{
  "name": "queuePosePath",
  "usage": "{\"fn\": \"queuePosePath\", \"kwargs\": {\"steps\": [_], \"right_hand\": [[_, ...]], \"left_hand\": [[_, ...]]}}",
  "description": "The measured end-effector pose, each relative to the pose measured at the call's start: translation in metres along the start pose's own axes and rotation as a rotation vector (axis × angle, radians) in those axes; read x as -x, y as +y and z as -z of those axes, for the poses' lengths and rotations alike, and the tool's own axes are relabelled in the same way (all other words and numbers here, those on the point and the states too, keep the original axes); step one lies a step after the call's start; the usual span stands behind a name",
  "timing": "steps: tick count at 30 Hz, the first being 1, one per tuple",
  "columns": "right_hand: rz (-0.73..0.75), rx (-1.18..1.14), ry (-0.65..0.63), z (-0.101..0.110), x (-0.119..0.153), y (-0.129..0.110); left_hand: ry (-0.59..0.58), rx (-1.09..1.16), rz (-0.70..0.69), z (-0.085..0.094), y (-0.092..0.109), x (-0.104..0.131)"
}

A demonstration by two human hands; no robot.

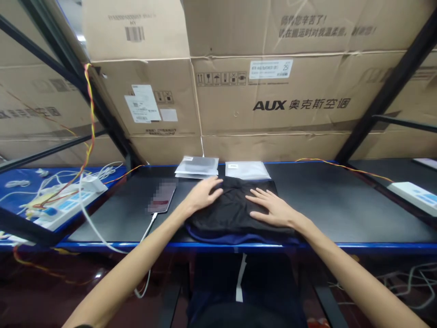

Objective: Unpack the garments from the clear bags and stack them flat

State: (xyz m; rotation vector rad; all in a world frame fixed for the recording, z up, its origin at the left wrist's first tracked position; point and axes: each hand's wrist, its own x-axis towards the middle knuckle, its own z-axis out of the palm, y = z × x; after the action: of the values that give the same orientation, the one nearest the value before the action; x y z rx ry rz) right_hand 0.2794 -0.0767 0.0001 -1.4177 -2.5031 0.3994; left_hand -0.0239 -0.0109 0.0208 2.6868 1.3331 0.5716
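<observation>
Left hand [203, 195]: seen in the head view, palm down on the upper left part of the black cloth [235, 210], fingers slightly bent and parted, pinching nothing visible.
Right hand [271, 208]: palm down on the right part of the same cloth, fingers spread, thumb side toward the middle.
Black cloth: wrinkled, lying at the front of the dark tabletop [317, 207], between the forearms; blue fabric [232, 238] shows along its near edge.
Clear packets: the left packet [197, 166] and the right packet [247, 170] lie side by side just beyond the cloth, each with a small white label.
Phone [164, 198]: left of the cloth, a white cable [148, 228] plugged into its near end.
Power strips: one white strip [68, 206] at far left among tangled wires, another strip [414, 197] at far right.
Cardboard [225, 109]: upright behind the tabletop, printed AUX.
</observation>
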Motion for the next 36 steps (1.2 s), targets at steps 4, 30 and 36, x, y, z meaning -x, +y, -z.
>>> {"fn": "queuePosePath", "kwargs": {"steps": [4, 30, 36], "right_hand": [[0.013, -0.084, 0.054, 0.002, 0.003, 0.004], [-0.065, -0.023, 0.388, -0.002, 0.002, 0.039], [-0.087, -0.059, 0.334, -0.002, 0.002, 0.043]], "left_hand": [[0.089, -0.25, 0.134, 0.003, -0.038, -0.029], [-0.038, -0.192, -0.149, -0.028, 0.097, -0.024], [-0.092, 0.012, -0.251, -0.03, 0.085, -0.019]]}}
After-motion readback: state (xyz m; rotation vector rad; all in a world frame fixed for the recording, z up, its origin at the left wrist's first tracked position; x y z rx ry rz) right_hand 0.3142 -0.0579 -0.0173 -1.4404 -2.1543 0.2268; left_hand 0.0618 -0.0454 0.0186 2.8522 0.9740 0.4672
